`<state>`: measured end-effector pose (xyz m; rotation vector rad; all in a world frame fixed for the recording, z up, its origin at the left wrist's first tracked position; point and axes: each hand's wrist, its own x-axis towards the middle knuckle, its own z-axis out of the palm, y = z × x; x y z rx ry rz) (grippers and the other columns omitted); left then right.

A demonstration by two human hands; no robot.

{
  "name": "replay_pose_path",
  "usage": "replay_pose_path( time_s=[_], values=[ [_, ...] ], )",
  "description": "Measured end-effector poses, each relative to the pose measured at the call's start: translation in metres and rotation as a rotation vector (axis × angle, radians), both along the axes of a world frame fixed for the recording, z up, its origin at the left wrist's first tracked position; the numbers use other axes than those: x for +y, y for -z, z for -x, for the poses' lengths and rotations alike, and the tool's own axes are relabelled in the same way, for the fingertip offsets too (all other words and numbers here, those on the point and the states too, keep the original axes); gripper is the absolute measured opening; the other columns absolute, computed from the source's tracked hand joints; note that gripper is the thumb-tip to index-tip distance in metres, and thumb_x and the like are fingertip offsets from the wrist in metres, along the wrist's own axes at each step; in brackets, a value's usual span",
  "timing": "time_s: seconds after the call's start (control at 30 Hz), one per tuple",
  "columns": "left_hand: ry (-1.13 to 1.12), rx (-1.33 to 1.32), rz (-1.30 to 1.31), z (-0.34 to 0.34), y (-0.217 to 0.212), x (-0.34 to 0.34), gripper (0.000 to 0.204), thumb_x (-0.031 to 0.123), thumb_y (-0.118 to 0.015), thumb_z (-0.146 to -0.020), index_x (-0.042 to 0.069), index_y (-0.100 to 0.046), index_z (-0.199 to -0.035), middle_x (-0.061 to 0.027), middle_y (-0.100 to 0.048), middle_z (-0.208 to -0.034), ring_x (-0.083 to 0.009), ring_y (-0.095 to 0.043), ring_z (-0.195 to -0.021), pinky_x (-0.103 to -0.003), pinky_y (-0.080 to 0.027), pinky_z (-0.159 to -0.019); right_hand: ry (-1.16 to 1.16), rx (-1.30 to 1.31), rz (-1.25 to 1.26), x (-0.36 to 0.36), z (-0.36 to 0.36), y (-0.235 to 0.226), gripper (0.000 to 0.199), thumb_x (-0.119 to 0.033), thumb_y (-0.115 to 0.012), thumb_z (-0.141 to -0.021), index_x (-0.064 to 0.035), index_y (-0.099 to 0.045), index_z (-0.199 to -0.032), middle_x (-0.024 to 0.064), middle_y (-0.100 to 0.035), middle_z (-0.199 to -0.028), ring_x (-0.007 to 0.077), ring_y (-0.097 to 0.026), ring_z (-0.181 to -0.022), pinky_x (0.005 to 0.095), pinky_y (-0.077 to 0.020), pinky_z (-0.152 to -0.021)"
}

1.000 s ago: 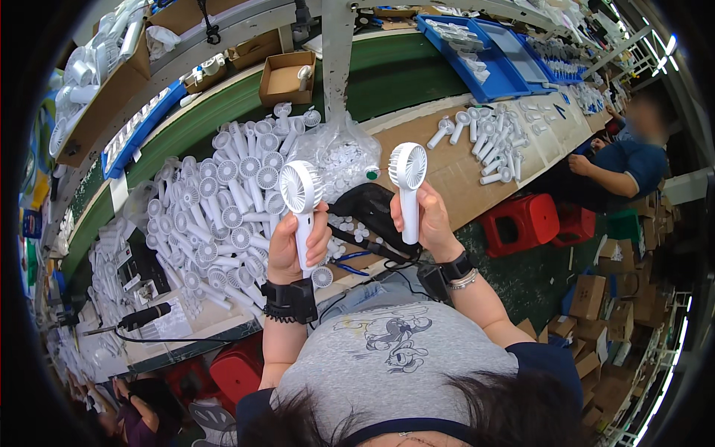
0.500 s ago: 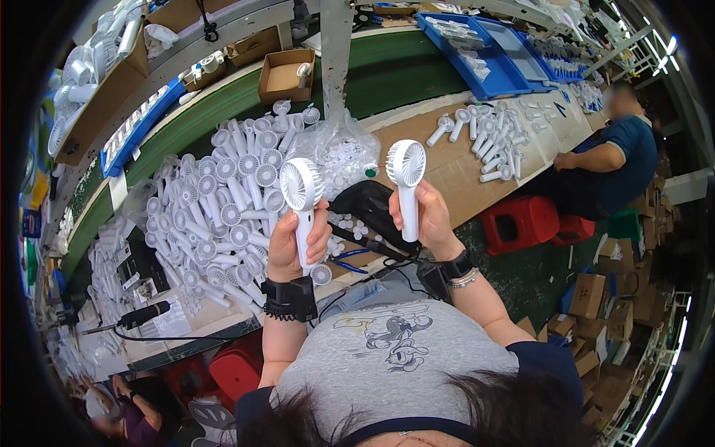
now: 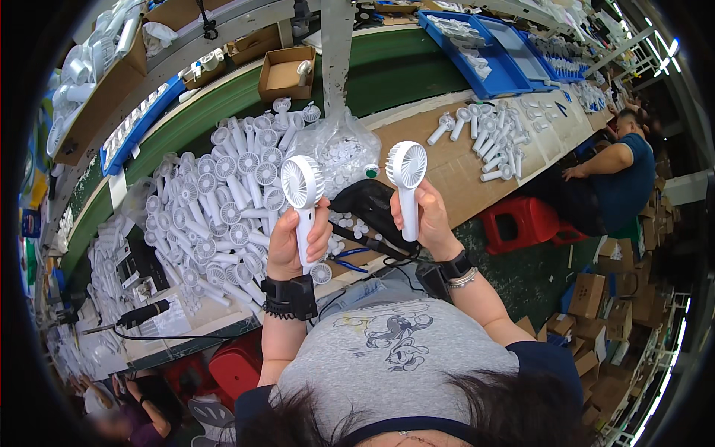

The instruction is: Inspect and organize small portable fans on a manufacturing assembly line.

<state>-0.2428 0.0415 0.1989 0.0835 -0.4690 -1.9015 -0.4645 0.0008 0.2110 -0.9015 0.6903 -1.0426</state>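
My left hand (image 3: pixel 294 242) grips the handle of a white handheld fan (image 3: pixel 302 184), held upright with its round grille facing me. My right hand (image 3: pixel 430 220) holds a second white handheld fan (image 3: pixel 407 166) the same way, a little higher and to the right. Both fans are raised above the workbench (image 3: pixel 454 167). Behind the left fan lies a big heap of white fans (image 3: pixel 223 201). A clear plastic bag of small white parts (image 3: pixel 339 149) sits between the two raised fans.
A black pouch (image 3: pixel 369 205) and blue-handled pliers (image 3: pixel 346 264) lie on the bench near my hands. More white fans (image 3: pixel 484 141) lie at the right. A cardboard box (image 3: pixel 287 72) and blue trays (image 3: pixel 484 45) stand behind. A co-worker (image 3: pixel 611 175) sits right beside a red stool (image 3: pixel 525 223).
Both hands keep the fans raised almost where they were. The co-worker at the right has shifted position slightly.
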Motion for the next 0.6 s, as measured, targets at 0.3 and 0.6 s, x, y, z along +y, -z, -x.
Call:
replay_pose_path(
  time_s=[0.3, 0.6],
  values=[
    [0.01, 0.013, 0.011, -0.0023, 0.0, -0.0015, 0.045, 0.027, -0.044, -0.084, -0.008, -0.038, -0.112, -0.0055, -0.037, -0.061, -0.0106, -0.036, -0.045, -0.02, -0.032, -0.033, -0.002, -0.004, -0.007, -0.0024, -0.0033, 0.0013, 0.033, -0.028, -0.038, -0.084, -0.0003, -0.043, -0.1, 0.0098, -0.051, -0.066, 0.0119, -0.048, -0.052, 0.0225, -0.0414, -0.045],
    [0.012, 0.024, 0.009, -0.0037, 0.0018, -0.0019, 0.045, 0.027, -0.044, -0.084, -0.008, -0.037, -0.112, -0.0055, -0.037, -0.061, -0.0106, -0.036, -0.045, -0.02, -0.032, -0.033, -0.008, -0.003, -0.008, -0.0038, -0.0053, 0.0006, 0.032, -0.028, -0.038, -0.084, -0.0003, -0.043, -0.1, 0.0096, -0.052, -0.066, 0.0119, -0.048, -0.051, 0.0224, -0.0414, -0.045]
  ],
)
